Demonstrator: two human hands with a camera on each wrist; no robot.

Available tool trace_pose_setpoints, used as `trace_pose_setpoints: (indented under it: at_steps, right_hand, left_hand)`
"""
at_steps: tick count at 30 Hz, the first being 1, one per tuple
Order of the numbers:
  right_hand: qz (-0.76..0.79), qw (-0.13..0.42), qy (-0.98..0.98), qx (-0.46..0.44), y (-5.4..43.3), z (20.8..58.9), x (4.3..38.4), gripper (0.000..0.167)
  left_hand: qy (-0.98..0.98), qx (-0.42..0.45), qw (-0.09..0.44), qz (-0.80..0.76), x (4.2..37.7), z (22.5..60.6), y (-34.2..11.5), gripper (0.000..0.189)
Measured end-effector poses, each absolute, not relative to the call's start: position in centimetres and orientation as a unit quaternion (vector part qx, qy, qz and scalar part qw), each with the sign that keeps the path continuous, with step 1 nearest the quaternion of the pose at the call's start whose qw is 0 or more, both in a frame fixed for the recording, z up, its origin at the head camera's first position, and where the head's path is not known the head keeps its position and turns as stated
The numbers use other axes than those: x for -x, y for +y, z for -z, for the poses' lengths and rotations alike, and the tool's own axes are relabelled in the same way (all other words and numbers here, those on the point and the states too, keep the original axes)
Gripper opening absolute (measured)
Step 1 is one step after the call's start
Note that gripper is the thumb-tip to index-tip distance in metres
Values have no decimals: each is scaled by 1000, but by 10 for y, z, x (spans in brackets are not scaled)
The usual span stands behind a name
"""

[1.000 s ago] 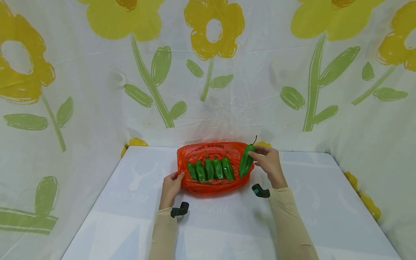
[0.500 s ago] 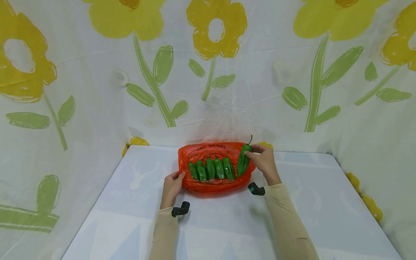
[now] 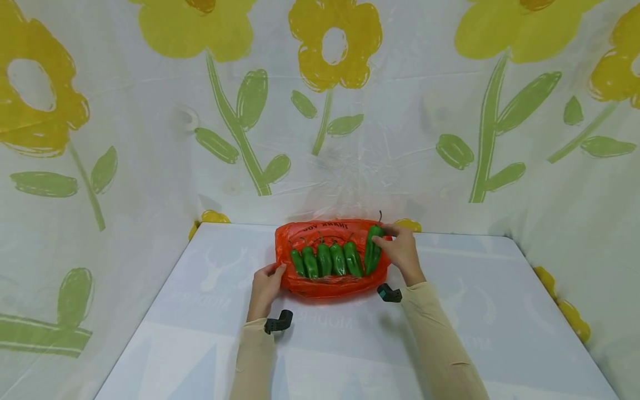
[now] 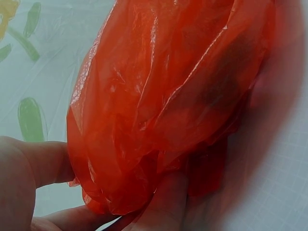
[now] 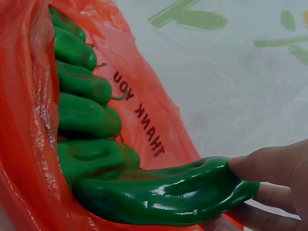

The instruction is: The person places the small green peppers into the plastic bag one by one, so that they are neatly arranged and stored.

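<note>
A red plastic bag (image 3: 320,286) with THANK YOU print lies spread on the table, several green peppers (image 3: 323,260) standing side by side in it. My left hand (image 3: 265,289) grips the bag's left edge, and in the left wrist view thumb and fingers pinch the red film. At the bag's right end my right hand (image 3: 404,250) holds another green pepper (image 5: 168,195) by its stem end, thumb on one side and fingers on the other. The held pepper's lower tip is inside the bag's front fold, touching or close beside the nearest pepper in the row.
The white patterned table (image 3: 325,355) stretches in front and to both sides of the bag. A flower-printed curtain (image 3: 390,166) hangs right behind the table's back edge. Black wrist cameras (image 3: 279,321) sit at both sleeves.
My right hand has moved left and slightly down, bringing its pepper from the bag's right edge close to the row. The left hand keeps its grip on the bag.
</note>
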State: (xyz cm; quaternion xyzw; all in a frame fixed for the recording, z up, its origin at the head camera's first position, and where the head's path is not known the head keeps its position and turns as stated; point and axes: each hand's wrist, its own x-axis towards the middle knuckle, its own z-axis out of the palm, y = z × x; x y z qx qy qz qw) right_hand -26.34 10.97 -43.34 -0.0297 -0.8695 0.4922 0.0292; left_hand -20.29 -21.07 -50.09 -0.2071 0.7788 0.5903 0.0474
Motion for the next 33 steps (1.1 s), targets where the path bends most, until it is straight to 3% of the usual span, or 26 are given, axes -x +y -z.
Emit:
trace_pose_setpoints:
  at_steps: [18,33]
  right_hand:
    - [-450,35,-892,-10,99,446,264,42]
    - [-402,-13,-916,-15,94,456,268,44]
  left_hand:
    - [779,206,44,-590,203,501,-211,57]
    - [778,210,50,-591,203,501,-211,60]
